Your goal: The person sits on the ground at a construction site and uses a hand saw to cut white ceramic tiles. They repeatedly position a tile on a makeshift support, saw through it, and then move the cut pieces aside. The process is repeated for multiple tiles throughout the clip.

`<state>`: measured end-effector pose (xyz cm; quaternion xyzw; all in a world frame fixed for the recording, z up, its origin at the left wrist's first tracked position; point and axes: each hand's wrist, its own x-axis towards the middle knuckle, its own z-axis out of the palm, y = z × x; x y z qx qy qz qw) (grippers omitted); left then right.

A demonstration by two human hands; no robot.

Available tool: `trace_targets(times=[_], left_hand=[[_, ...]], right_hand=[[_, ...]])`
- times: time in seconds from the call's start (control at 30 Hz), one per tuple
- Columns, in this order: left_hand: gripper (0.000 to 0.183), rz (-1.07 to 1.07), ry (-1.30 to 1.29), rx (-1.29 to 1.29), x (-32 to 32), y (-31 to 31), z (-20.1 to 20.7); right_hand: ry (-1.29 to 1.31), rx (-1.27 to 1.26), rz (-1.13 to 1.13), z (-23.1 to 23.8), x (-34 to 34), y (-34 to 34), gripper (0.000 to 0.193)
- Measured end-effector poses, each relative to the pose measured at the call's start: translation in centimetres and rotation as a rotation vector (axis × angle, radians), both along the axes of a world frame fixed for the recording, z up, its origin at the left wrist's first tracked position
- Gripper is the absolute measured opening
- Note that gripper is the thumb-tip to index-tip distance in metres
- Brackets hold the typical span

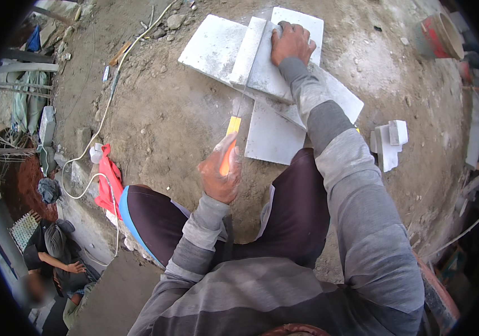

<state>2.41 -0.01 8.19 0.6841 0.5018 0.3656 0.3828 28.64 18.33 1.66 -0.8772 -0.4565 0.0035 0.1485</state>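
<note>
And here's the left hand (221,171) gripping the handsaw (232,131); ahead of it, the right hand (294,43) braces the white block (268,73) underneath. Cutting looks under way: left of that bracing hand, a narrow strip (248,51) isn't lifted clear; depth, I can't tell.

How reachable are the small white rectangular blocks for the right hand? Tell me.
Probably yes: the right hand rests on a broad white block, and nothing tall shows between it and the small white blocks.
</note>
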Motion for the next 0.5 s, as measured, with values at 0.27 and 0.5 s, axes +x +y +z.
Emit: trace_targets(times=[0.27, 0.5], left_hand=[[0.024, 0.056, -0.011, -0.159, -5.0, -4.3, 3.1], [0.026, -0.045, 0.044, -0.064, -0.4, -1.3, 2.0]], right_hand=[[-0.06, 0.012, 0.009, -0.8, 0.6, 0.3, 0.04], [-0.028, -0.015, 0.005, -0.9, 0.2, 0.4, 0.04]])
